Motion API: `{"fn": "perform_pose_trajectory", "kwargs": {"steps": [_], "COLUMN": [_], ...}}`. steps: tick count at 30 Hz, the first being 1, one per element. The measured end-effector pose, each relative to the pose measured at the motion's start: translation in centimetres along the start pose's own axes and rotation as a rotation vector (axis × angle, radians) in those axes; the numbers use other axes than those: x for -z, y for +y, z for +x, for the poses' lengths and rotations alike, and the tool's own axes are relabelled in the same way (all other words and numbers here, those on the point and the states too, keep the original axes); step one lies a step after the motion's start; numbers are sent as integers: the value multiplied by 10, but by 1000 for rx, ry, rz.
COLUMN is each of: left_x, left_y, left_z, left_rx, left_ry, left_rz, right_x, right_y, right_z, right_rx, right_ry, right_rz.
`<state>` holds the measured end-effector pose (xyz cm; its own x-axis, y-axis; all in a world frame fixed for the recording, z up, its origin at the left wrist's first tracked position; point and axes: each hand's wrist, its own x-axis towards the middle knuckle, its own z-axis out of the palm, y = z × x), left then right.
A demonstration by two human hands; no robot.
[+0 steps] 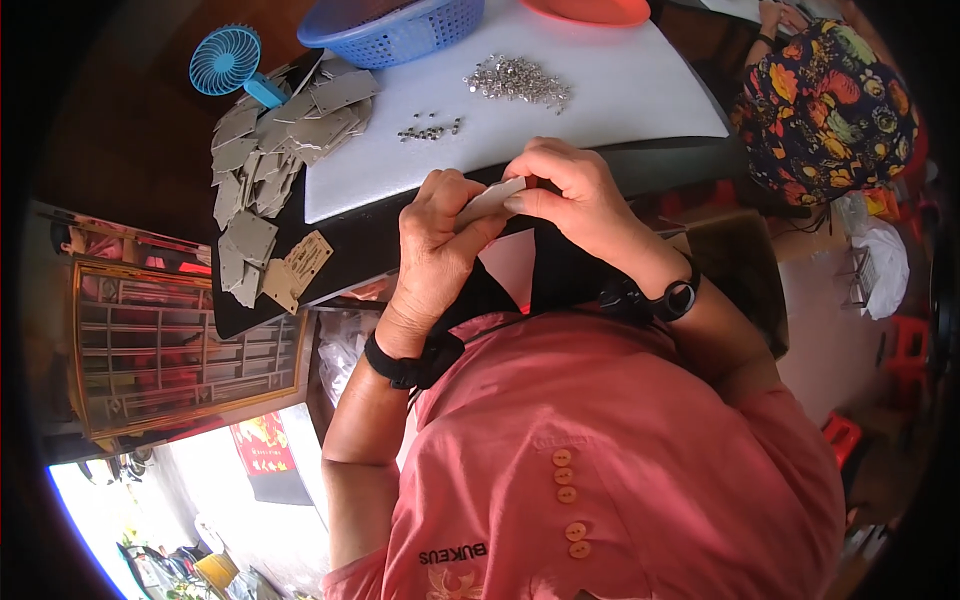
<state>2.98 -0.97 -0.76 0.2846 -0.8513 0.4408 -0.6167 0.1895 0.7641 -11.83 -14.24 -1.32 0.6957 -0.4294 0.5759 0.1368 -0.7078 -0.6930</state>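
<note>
Grey card, a small flat piece (487, 201), sits pinched between both my hands just above the near edge of the bench (350, 250). Head view, the only one: my left hand (437, 240) curls round the piece's lower end, fingers closed on it with the knuckles facing up; my right hand (575, 195) meets it from the other side, thumb and forefinger pressed onto the upper end, fingers likewise closed on the piece. The two hands touch at the piece. A black band wraps my left wrist (400, 365) and a black watch (665, 298) sits on the right one. Beyond my hands a white sheet (600, 90) covers the bench top. On it, a heap of small shiny metal parts (518, 80) lies well apart from my hands, and a smaller scatter of the same parts (430, 130) lies nearer, toward the left. Off the sheet's left edge, a loose pile of grey card pieces (270, 150) spreads over the dark bench, with one tan tag (298, 268) at its near end. A blue handheld fan (228, 62) lies beside the pile at the far left; a blue mesh basket (395, 30) stands at the far edge. Another person in a flowered garment (825, 95) is at the upper right.
</note>
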Motion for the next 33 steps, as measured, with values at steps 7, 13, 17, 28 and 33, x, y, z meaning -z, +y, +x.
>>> {"fn": "perform_pose_trajectory", "kwargs": {"steps": [7,13,17,28,33], "left_x": [2,0,-3,-6,-6], "left_y": [23,22,29,35,39], "left_z": [3,3,7,8,9], "left_rx": [439,505,554,580,575], "left_ry": [113,88,110,143,148], "left_rz": [-778,-1016,-984,-976,-932], "right_x": [13,21,25,30,29], "right_y": [-9,-15,-11,-15,-15], "right_z": [0,-3,-5,-4,-5], "right_rx": [-282,-426,-466,-521,-497], "right_ry": [-98,-109,-105,-98,-78], "right_rz": [440,637,716,791,753]}}
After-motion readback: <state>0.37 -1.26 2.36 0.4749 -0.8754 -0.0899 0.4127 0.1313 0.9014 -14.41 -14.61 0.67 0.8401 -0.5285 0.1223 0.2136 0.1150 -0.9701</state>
